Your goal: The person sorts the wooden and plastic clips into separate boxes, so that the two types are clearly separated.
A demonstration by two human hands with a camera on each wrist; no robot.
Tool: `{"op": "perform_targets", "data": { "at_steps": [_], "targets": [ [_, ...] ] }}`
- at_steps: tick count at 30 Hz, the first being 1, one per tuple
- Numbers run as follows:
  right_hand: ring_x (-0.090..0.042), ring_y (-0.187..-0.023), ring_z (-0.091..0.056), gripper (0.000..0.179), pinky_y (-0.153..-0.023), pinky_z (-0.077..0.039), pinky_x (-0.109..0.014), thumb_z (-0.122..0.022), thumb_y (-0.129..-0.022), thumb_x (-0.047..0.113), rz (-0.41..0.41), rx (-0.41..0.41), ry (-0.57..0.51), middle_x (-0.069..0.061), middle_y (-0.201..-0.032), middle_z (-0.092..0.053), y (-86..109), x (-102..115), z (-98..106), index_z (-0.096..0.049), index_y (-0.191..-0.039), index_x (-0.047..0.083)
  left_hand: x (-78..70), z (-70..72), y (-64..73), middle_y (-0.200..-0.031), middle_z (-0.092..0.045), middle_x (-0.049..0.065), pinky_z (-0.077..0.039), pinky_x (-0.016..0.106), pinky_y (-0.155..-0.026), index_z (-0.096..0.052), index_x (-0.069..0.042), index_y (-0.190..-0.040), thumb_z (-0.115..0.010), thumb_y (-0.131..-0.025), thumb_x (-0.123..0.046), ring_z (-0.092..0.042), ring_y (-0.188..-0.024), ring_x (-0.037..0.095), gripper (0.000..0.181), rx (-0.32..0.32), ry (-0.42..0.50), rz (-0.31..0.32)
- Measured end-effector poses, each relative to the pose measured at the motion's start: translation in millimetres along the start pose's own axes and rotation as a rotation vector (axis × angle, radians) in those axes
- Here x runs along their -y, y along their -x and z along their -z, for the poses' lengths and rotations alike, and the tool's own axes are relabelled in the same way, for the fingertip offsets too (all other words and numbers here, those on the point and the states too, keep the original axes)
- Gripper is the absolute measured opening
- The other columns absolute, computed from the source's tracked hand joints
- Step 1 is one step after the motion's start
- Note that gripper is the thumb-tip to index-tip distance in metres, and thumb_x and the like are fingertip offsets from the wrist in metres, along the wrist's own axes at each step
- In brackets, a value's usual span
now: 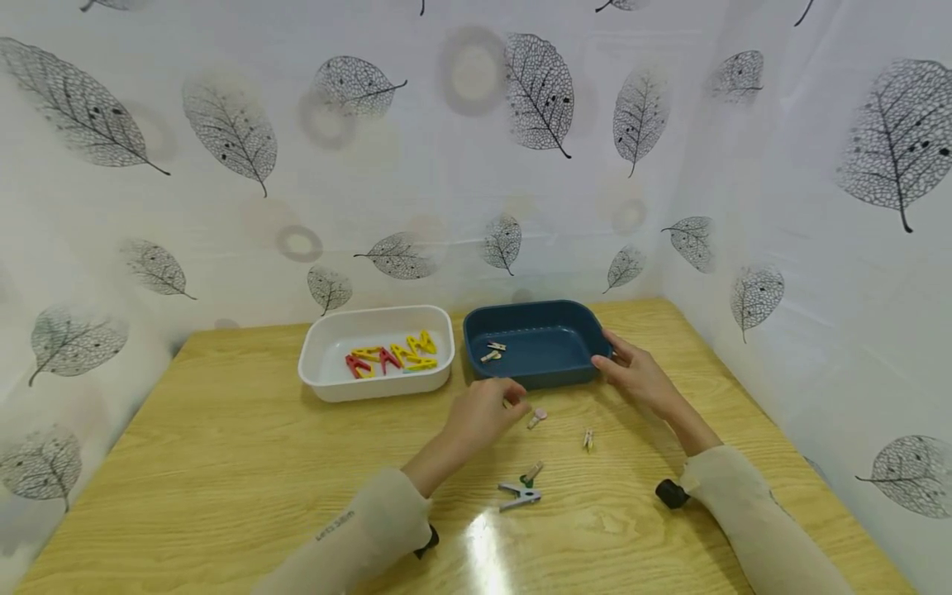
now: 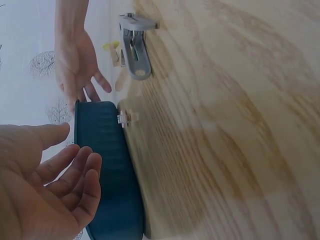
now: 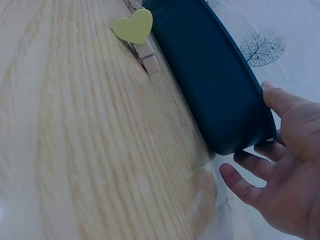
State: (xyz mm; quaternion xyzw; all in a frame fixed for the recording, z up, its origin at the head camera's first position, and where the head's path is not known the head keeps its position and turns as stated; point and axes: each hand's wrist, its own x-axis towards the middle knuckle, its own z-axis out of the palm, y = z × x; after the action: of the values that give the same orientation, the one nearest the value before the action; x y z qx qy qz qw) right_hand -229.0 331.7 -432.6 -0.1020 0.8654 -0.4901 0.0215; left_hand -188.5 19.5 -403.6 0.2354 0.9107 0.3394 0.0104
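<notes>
Right hand (image 1: 638, 378) loosely curled round end of blue tray (image 1: 554, 379)

Landmark: the dark blue bin (image 1: 543, 382). Head view looks from above and before the bin, facing forward and down — the farthest off, taking in most of the tabletop (image 1: 223, 446). Left wrist view, turned sideways, sits close in front of the bin and faces the right hand (image 2: 80, 62) at its end. Right wrist view, tilted — close at the bin's right end. Both wrist views share its front wall (image 2: 117, 165) and that hand.
</notes>
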Motion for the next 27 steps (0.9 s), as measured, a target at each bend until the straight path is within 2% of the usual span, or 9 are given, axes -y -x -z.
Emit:
{"op": "perform_targets", "data": {
  "at_steps": [4, 5, 10, 15, 20, 27],
  "targets": [
    [-0.046, -0.141, -0.044, 0.074, -0.087, -0.054, -0.028, -0.059, -0.108, 0.029, 0.002, -0.001, 0.021, -0.031, -0.161, -0.032, -0.1, 2.3, 0.1, -0.019, -0.165, 0.005, -0.5, -2.7, 0.9, -0.096, -0.077, 0.0, -0.055, 0.029, -0.066, -0.078, -0.008, -0.112, -0.076, -0.096, -0.028, -0.069, -0.08, 0.014, 0.026, 0.012, 0.031, 0.004],
    [-0.046, -0.144, -0.039, 0.074, -0.088, -0.054, -0.026, -0.06, -0.108, 0.029, 0.005, -0.003, 0.031, -0.028, -0.165, -0.025, -0.1, 2.5, 0.2, -0.02, -0.165, 0.005, -0.5, -3.7, 1.0, -0.096, -0.077, 0.0, -0.054, 0.029, -0.065, -0.078, -0.008, -0.112, -0.076, -0.096, -0.028, -0.069, -0.079, 0.014, 0.026, 0.014, 0.033, 0.008],
    [-0.047, -0.145, -0.036, 0.074, -0.09, -0.054, -0.026, -0.06, -0.107, 0.029, 0.01, 0.005, 0.04, -0.028, -0.166, -0.022, -0.8, 2.6, -0.4, -0.019, -0.165, 0.004, 1.1, -10.6, -1.1, -0.094, -0.076, -0.001, -0.055, 0.031, -0.067, -0.079, -0.009, -0.111, -0.077, -0.095, -0.035, -0.069, -0.082, 0.014, 0.03, 0.023, 0.016, 0.045],
    [-0.046, -0.14, -0.045, 0.075, -0.088, -0.055, -0.03, -0.06, -0.107, 0.03, 0.003, 0.003, 0.04, -0.031, -0.158, -0.036, -1.1, 1.1, -0.7, -0.019, -0.165, 0.006, 1.6, -16.3, -3.4, -0.096, -0.077, -0.001, -0.057, 0.036, -0.074, -0.079, -0.011, -0.111, -0.076, -0.094, -0.044, -0.071, -0.088, 0.017, 0.037, 0.043, 0.004, 0.101],
    [-0.045, -0.137, -0.049, 0.075, -0.086, -0.056, -0.033, -0.06, -0.107, 0.029, -0.001, -0.002, 0.027, -0.033, -0.154, -0.041, 0.3, 1.6, -0.3, -0.019, -0.165, 0.005, 2.4, -23.4, -5.3, -0.093, -0.077, -0.001, -0.057, 0.037, -0.072, -0.08, -0.01, -0.108, -0.077, -0.094, -0.042, -0.072, -0.087, 0.018, 0.035, 0.032, -0.006, 0.12],
    [-0.046, -0.144, -0.039, 0.074, -0.092, -0.056, -0.031, -0.06, -0.107, 0.029, -0.002, 0.0, 0.021, -0.028, -0.165, -0.024, -0.3, 0.2, -0.2, -0.02, -0.165, 0.005, 3.0, -33.5, -5.8, -0.092, -0.075, -0.003, -0.055, 0.034, -0.072, -0.08, -0.011, -0.101, -0.081, -0.092, -0.028, -0.069, -0.087, 0.014, 0.019, 0.018, -0.03, 0.131]
  ]
}}
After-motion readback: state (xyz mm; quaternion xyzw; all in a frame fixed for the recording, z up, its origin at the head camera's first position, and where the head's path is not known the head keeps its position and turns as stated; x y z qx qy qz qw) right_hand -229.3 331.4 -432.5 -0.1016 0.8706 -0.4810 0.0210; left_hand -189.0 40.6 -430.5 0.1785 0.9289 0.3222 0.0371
